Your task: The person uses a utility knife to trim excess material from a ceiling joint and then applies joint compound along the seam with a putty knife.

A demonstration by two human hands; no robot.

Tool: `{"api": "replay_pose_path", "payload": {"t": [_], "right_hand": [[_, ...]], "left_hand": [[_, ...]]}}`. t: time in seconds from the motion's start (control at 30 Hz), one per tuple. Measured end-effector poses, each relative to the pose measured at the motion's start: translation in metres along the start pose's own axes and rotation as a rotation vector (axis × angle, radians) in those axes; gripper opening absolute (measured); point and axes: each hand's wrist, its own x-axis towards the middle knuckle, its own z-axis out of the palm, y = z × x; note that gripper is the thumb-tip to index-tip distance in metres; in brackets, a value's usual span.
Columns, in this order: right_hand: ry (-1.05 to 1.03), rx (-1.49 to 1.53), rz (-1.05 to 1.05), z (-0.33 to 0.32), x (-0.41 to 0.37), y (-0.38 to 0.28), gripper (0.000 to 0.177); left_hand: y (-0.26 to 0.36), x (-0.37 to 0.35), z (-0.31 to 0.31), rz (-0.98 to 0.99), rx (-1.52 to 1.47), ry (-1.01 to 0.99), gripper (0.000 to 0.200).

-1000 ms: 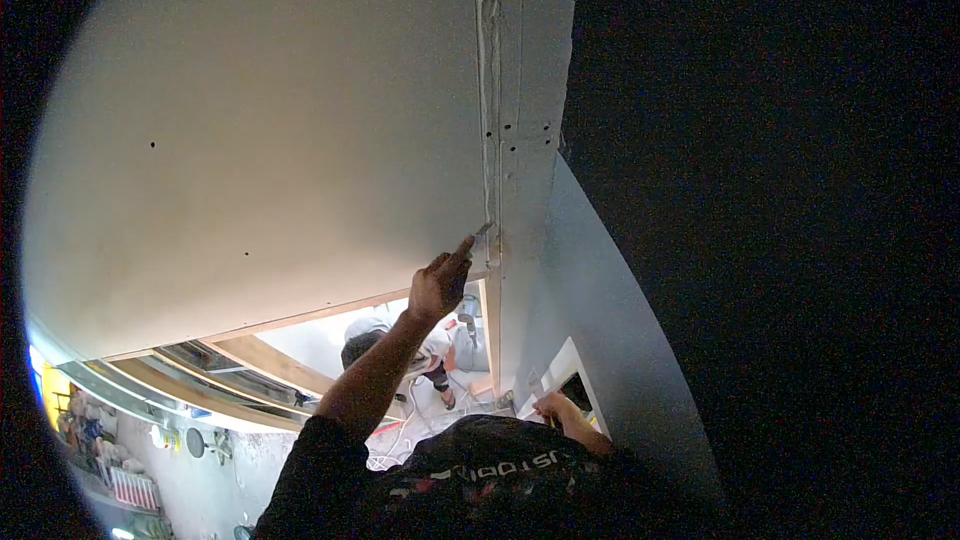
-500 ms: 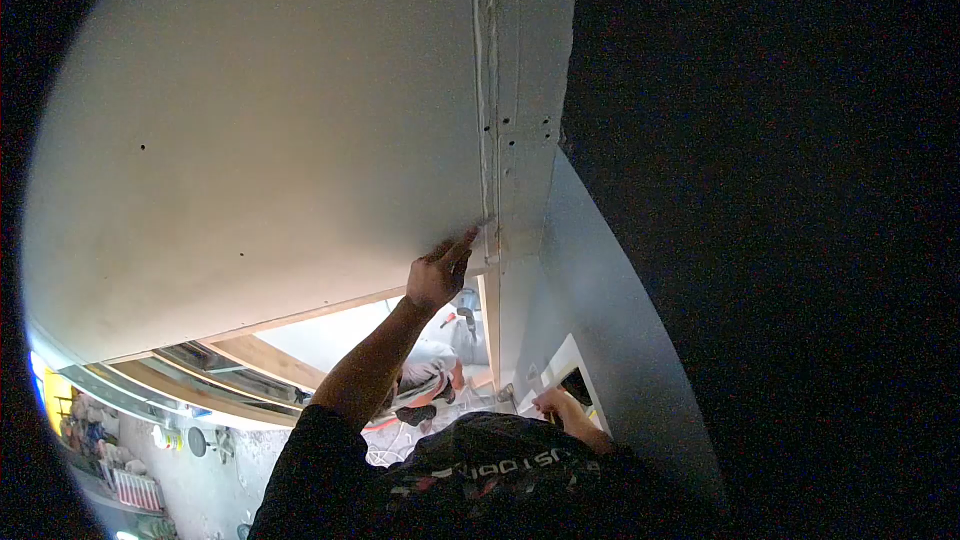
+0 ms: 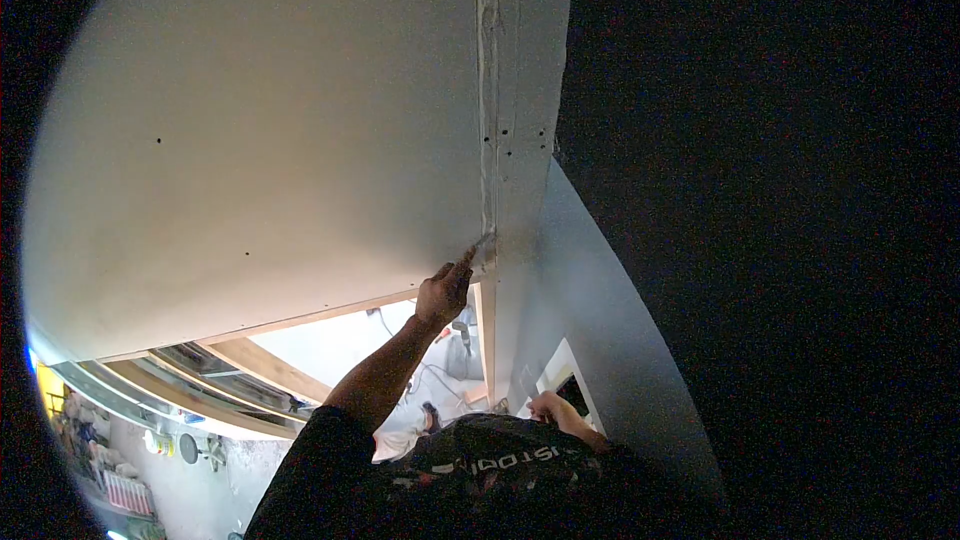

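My left hand (image 3: 445,292) reaches up to a pale board (image 3: 280,120), its fingers closed round a thin putty knife (image 3: 484,241). The blade lies against the lower part of a long seam (image 3: 488,90) that carries a strip of filler. Dark screw heads dot the board on both sides of this seam. Lower down, my right hand (image 3: 550,408) is near my chest with its fingers curled. Something pale shows beside those fingers, too small to make out.
Wooden framing (image 3: 262,365) edges an opening below the board. A pale side wall (image 3: 610,310) with a rectangular cut-out (image 3: 572,390) stands at the right. A white-and-red crate (image 3: 128,492) and other items sit at the lower left. Cables lie in the bright area below.
My left hand and the knife have shifted slightly down in view. Another person, seen below through the opening, has mostly gone out of sight. The view has shifted slightly.
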Motion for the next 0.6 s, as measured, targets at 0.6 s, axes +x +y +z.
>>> {"api": "replay_pose_path", "payload": {"t": [0.6], "right_hand": [[0.086,-0.611,-0.312,0.030,-0.017,-0.078,0.032]], "left_hand": [[-0.002,0.020,-0.004,0.057,0.044,-0.035,0.052]]}}
